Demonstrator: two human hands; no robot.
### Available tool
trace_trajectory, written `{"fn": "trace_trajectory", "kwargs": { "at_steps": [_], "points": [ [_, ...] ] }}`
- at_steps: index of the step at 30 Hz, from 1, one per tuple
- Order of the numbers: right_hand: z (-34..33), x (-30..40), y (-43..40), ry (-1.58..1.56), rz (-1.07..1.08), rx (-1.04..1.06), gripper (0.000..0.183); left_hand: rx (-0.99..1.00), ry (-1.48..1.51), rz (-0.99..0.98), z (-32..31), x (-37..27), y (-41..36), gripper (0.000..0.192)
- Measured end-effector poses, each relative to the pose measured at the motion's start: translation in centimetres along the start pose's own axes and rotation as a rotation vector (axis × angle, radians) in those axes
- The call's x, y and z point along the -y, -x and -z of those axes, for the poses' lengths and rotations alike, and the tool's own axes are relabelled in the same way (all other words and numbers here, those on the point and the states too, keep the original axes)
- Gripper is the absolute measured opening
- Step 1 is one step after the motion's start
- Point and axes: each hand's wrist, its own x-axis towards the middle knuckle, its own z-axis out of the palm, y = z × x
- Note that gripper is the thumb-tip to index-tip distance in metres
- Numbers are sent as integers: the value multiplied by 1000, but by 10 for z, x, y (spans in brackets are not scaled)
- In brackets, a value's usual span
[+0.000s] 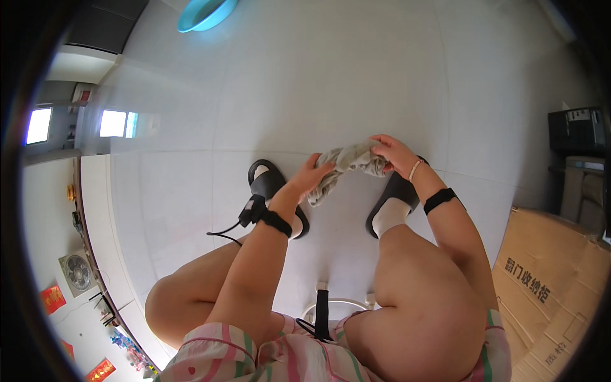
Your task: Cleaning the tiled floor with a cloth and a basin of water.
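A twisted, greyish-beige cloth (351, 157) stretches between my two hands in the middle of the head view, above the floor and between my feet. My left hand (311, 175) grips its left part, where a loose end hangs below the fingers. At the cloth's right end, my right hand (392, 152) has its fingers closed on the fabric. Both forearms wear black straps, the left one with a small black device and a cable. Black slides are on my feet, over light socks.
A light blue basin (210, 21) stands on the tiled floor at the top left. At the right lies a large cardboard box (549, 281) with printing, near a black box-shaped object (575, 130). A box fan (78, 272) is at the far left.
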Motion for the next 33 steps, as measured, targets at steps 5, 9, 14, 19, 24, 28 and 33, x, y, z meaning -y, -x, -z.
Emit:
{"fn": "trace_trajectory", "kwargs": {
  "at_steps": [5, 9, 14, 19, 24, 28, 33],
  "points": [
    [25, 3, -7, -149, -63, -142, 45, -26, -90, -41, -1, -34, -20, 59],
    [28, 10, -19, -124, -31, -201, 39, 84, -37, -142, 14, -49, -42, 44],
    [59, 5, -28, -317, 91, -171, 39, 255, 36, -138, 21, -75, -66, 33],
    [61, 31, -29, -15, 197, -120, 41, 234, 43, -60, 44, -115, -82, 30],
    [66, 42, -55, 739, 503, -163, 46, 292, -266, -33, 53, -155, -105, 37],
    [107, 61, -85, 737, 548, -229, 46, 298, -328, -113, 54, -186, -140, 41],
    [117, 114, -139, 142, 177, -271, 43, 38, -313, -158, 91, -234, -178, 41]
  ]
}}
